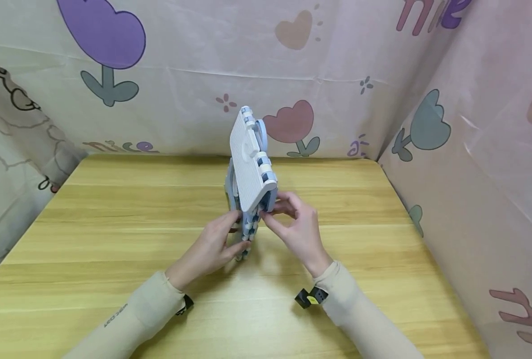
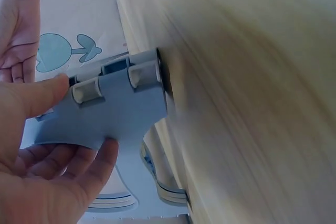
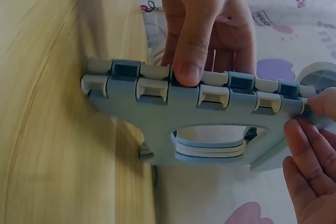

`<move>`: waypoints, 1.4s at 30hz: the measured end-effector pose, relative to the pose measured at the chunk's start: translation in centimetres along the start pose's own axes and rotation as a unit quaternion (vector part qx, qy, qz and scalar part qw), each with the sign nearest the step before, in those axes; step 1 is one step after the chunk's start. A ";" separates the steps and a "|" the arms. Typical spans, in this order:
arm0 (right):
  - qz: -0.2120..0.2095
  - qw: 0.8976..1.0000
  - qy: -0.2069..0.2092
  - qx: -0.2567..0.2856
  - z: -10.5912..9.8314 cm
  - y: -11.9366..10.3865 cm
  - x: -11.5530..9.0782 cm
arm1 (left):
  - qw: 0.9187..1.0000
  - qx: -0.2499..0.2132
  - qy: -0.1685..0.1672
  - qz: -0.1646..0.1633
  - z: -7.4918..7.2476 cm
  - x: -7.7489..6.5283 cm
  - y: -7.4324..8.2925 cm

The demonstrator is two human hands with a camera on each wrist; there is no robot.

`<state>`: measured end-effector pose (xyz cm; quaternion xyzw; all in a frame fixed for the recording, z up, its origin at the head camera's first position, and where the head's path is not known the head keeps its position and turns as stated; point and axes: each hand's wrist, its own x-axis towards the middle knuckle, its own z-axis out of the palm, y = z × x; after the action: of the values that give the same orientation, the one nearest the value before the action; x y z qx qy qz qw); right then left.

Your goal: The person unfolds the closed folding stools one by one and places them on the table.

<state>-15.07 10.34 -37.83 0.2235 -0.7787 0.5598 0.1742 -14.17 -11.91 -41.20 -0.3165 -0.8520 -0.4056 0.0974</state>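
Observation:
A folding step stool (image 1: 243, 172) in white and pale blue plastic stands partly folded on the table, its ribbed white top tilted steeply. My left hand (image 1: 212, 242) holds the near hinged edge of a leg panel, thumb over the hinge knuckles and fingers behind. In the left wrist view those fingers curl through the cut-out of the blue panel (image 2: 121, 98). My right hand (image 1: 297, 229) pinches the stool's right side where top and leg meet. In the right wrist view, its fingertips lie at the end of the hinge row (image 3: 215, 95).
The wooden table (image 1: 113, 209) spreads around the stool. A printed cloth (image 1: 194, 99) with flowers and hearts hangs behind it and at both sides. Each wrist has a small black strap device (image 1: 311, 297) below the sleeve cuff.

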 end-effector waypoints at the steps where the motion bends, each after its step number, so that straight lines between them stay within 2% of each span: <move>1: -0.004 1.000 -0.002 0.000 0.0 -0.1 -0.1 | 1.000 -0.009 -0.005 0.001 0.1 0.0 0.0; 7: -0.001 1.000 -0.020 0.005 0.1 -0.1 -0.5 | 0.998 -0.058 -0.029 -0.017 0.3 -0.1 -0.1; 12: 0.038 0.998 -0.051 0.020 -0.1 0.3 -0.6 | 0.994 -0.092 -0.046 -0.044 0.2 -0.2 -0.3; 15: 0.069 0.994 -0.074 0.028 -0.3 0.5 -0.6 | 0.993 -0.100 -0.050 -0.046 0.2 -0.3 -0.4; 19: 0.102 0.987 -0.120 0.014 -0.3 1.1 -0.5 | 0.993 -0.098 -0.045 -0.037 0.2 -0.3 -0.4; 23: 0.109 0.982 -0.154 -0.011 -0.4 1.6 -0.5 | 0.994 -0.095 -0.039 -0.036 0.3 -0.1 -0.4; 30: 0.096 0.981 -0.170 -0.021 -0.5 1.9 -0.3 | 0.997 -0.054 -0.010 -0.060 0.3 -0.3 -0.1; 42: 0.084 0.975 -0.200 -0.044 -0.8 2.1 -0.1 | 0.996 -0.035 -0.015 -0.083 -0.5 -0.7 0.2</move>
<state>-16.12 11.68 -39.28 0.2568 -0.8379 0.4811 -0.0235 -13.49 -12.49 -41.07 -0.2539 -0.8619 -0.4372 0.0399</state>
